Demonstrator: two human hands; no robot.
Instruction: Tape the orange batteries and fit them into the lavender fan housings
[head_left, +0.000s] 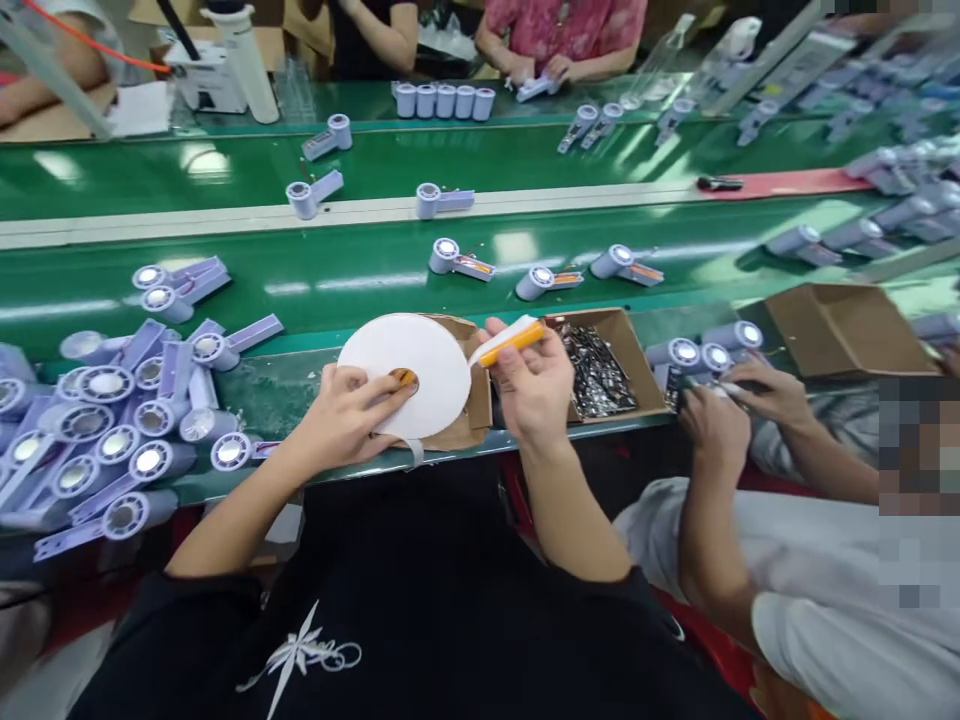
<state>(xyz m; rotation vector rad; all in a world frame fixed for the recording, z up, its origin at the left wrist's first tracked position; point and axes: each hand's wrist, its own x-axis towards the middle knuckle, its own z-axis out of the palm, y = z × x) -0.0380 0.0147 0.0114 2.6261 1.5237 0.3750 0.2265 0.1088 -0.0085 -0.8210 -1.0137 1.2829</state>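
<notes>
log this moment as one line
left hand: on white tape roll | right hand: holds orange strip | parts box beside

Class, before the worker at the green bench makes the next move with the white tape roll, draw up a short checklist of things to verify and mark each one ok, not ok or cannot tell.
1. Left hand steadies the white tape roll, fingers at its core: ok.
2. Right hand grips the orange piece with white tape on it: ok.
3. Tape runs from roll to orange piece uncut: cannot tell.
4. Roll sits flat on the small brown box: cannot tell.
5. Box of dark parts within view beside the right hand: ok.
6. Neighbour's hands apart from the worker's hands: ok.
</notes>
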